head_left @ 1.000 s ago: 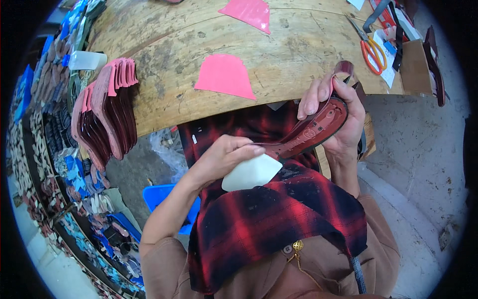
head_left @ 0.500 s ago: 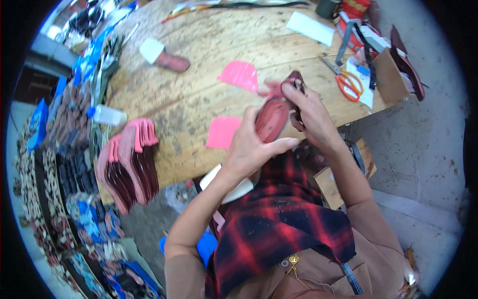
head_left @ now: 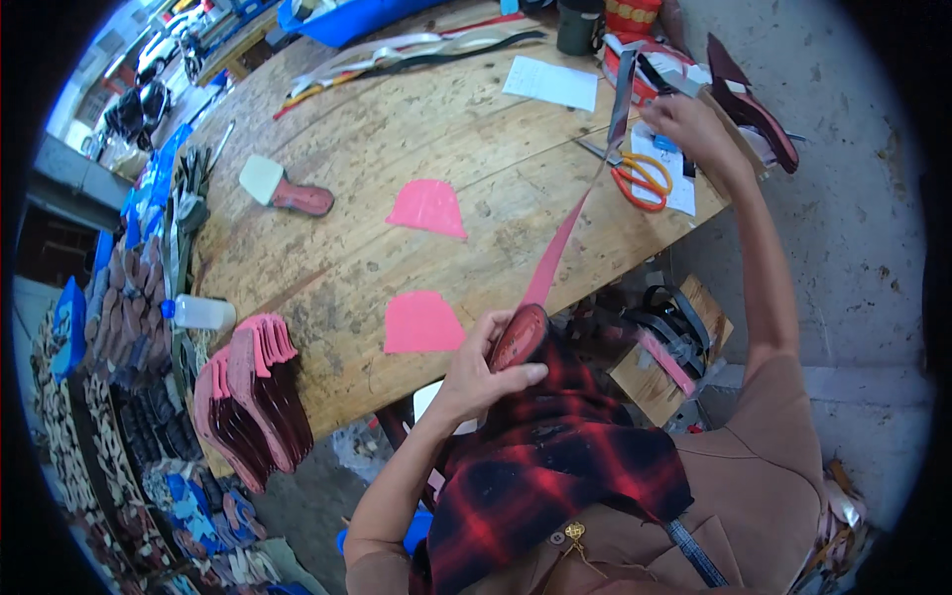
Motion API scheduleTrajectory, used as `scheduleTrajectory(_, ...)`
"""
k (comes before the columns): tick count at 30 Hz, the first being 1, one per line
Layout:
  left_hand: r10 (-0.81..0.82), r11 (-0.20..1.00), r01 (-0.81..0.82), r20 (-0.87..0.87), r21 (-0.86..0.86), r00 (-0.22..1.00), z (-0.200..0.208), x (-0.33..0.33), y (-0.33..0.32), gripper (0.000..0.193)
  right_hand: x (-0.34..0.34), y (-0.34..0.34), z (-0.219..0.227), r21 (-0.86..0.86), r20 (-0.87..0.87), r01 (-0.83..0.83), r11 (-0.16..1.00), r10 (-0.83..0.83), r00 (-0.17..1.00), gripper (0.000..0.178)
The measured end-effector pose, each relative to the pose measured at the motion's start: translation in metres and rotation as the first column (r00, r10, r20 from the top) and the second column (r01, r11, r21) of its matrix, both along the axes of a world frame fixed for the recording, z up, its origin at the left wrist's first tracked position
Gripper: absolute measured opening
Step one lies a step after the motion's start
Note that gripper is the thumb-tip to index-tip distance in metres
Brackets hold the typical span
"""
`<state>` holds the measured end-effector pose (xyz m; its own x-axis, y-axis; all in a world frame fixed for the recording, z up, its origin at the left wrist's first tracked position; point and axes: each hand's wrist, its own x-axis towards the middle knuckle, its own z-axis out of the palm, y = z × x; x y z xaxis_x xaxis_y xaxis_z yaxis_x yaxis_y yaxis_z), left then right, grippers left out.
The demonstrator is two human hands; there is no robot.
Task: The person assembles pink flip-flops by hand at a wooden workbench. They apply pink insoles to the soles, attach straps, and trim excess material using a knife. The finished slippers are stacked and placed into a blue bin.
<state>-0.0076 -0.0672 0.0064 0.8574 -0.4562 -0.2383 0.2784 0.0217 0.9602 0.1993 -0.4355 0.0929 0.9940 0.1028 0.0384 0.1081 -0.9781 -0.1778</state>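
In my left hand (head_left: 474,369) is a dark red shoe heel piece (head_left: 520,339), oval, with a darker rim. My fingers curl round its far side and my thumb lies along its near edge. From it a pink-red strip (head_left: 553,260) rises to the upper right, narrowing toward the orange-handled scissors (head_left: 643,181). Where the strip ends, close to a grey strap (head_left: 622,99), I cannot make out. My right hand (head_left: 688,127) is raised above the scissors with its fingers curled closed; what they hold is hidden. Two pink rounded pieces (head_left: 426,206) lie flat on the wooden table (head_left: 337,248).
At the table's left edge hangs a stack of pink and burgundy soles (head_left: 248,397), beside a blue-capped bottle (head_left: 203,312). A pale-ended sole piece (head_left: 288,188) lies farther back. White paper (head_left: 551,83) and a dark cup (head_left: 580,27) are at the far right. A wooden box (head_left: 654,392) stands below.
My right hand has left the piece and moved up and right. The left hand, still holding the heel piece, is lower, nearer my lap. A pink-red strip now stretches out. The view has shifted.
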Motion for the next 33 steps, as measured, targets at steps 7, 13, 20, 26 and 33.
scheduleTrajectory(7,0.173,0.953,-0.223,-0.234,-0.205,0.957,0.022,-0.008,0.004,0.066,-0.184,0.148,-0.059,0.871,-0.484,0.293,0.395,0.581,0.654,0.040)
scheduleTrajectory(13,0.137,0.975,-0.157,-0.131,-0.156,0.982,0.034,-0.014,0.021,0.072,-0.168,0.208,-0.053,0.977,-0.136,0.184,-0.107,0.351,0.926,0.057)
scheduleTrajectory(20,-0.015,0.977,0.005,-0.044,-0.212,0.999,0.054,-0.034,0.024,0.097,-0.155,0.212,-0.041,0.963,-0.228,0.255,-0.084,0.250,0.941,0.036)
scheduleTrajectory(26,-0.047,0.950,-0.098,0.445,0.296,0.894,0.047,-0.040,0.037,0.090,-0.163,0.177,-0.044,0.896,-0.233,0.299,-0.327,0.227,0.946,0.030)
scheduleTrajectory(33,0.044,0.775,-0.507,0.769,0.376,0.638,0.044,0.008,0.031,0.080,-0.225,0.190,-0.037,0.942,-0.082,0.126,-0.311,0.152,0.985,0.032)
